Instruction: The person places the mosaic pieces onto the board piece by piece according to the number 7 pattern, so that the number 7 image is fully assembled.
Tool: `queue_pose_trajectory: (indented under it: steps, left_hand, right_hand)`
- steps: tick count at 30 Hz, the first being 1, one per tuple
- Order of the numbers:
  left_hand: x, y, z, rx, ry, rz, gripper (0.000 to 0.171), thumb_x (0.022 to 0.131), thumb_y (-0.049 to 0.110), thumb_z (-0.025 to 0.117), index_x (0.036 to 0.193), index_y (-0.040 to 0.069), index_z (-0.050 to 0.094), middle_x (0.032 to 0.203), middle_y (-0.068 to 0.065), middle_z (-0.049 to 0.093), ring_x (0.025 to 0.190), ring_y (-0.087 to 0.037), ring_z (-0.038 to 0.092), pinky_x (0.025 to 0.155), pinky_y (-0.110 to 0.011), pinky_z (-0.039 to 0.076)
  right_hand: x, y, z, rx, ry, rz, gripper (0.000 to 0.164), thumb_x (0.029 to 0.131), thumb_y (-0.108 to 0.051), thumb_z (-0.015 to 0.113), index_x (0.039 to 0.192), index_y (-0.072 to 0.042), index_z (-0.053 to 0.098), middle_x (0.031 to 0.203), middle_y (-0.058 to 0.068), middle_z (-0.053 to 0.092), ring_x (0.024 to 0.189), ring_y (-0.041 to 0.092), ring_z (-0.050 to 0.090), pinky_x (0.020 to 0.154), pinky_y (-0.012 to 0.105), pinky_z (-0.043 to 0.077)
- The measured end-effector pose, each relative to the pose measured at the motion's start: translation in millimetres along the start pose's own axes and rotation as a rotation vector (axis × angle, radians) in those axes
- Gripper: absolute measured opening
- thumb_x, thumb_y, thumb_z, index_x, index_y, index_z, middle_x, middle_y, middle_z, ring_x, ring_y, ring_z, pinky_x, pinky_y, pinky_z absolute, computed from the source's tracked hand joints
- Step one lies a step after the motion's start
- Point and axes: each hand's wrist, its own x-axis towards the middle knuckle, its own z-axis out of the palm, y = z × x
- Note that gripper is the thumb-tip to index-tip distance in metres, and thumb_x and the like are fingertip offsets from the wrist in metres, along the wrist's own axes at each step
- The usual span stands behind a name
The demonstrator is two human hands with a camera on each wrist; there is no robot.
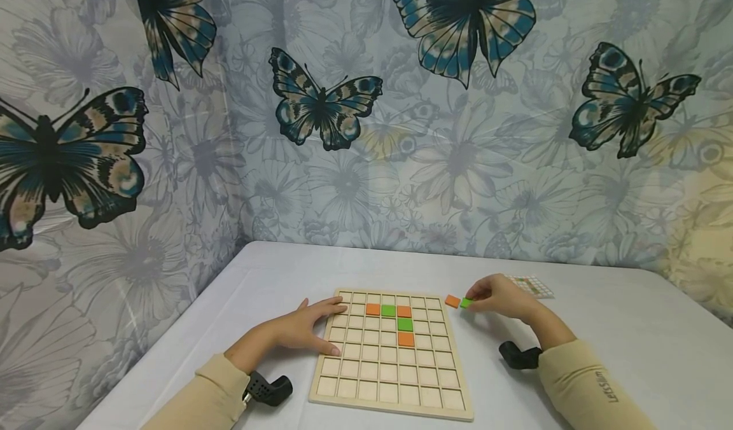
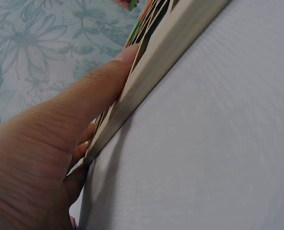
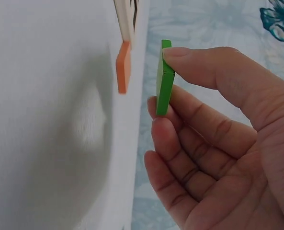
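Note:
A wooden grid board (image 1: 371,373) with square recesses lies on the table, orange and green tiles seated in its upper rows. My left hand (image 1: 300,325) rests at the board's left edge, thumb and fingers spread apart along the rim. In the left wrist view the thumb (image 2: 91,88) lies over that rim. Just right of the board, my right hand (image 1: 504,299) pinches a green square tile (image 3: 165,79) between thumb and fingers, held off the table. An orange tile (image 1: 452,301) lies on the table between the board's upper right corner and this hand.
A small printed card with a coloured grid (image 1: 535,286) lies behind the right hand, partly covered by it. The white table (image 1: 200,328) runs back to a butterfly-patterned cloth backdrop (image 1: 458,163). Black wrist devices (image 1: 520,355) sit at both cuffs.

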Motion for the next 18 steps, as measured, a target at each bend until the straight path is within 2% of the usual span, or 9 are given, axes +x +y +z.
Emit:
queue_pose_trajectory:
  steps: [6,11,18]
  left_hand:
    - [-0.3,1.8,-0.4,0.001,-0.001,-0.007,0.084,0.073,0.048,0.075,0.144,0.022,0.037,0.156,-0.003,0.019,0.145,-0.027,0.014,0.115,-0.058,-0.007]
    - [-0.7,2.9,-0.7,-0.004,-0.004,-0.008,0.084,0.073,0.048,0.075,0.144,0.022,0.037,0.156,-0.004,0.018,0.145,-0.027,0.014,0.115,-0.058,-0.007]
    - [-1.2,2.0,-0.9,-0.005,-0.001,-0.007,0.084,0.073,0.048,0.075,0.144,0.022,0.037,0.156,-0.004,0.019,0.145,-0.028,0.014,0.115,-0.058,-0.007]
  right_hand:
    - [3.3,-14.8,7.6,0.023,-0.027,-0.054,0.023,0.076,-0.013,0.075,0.092,0.003,0.068,0.089,0.009,0.07,0.08,0.013,0.063,0.069,0.024,0.054]
    - [5.0,-29.3,11.3,0.0,-0.045,-0.113,0.022,0.076,-0.014,0.075,0.091,0.0,0.069,0.089,0.006,0.069,0.081,0.013,0.062,0.069,0.023,0.053]
    - [4.9,-49.1,15.5,-0.017,-0.077,-0.147,0.021,0.076,-0.015,0.075,0.091,-0.002,0.069,0.088,0.004,0.069,0.08,0.011,0.059,0.07,0.023,0.052]
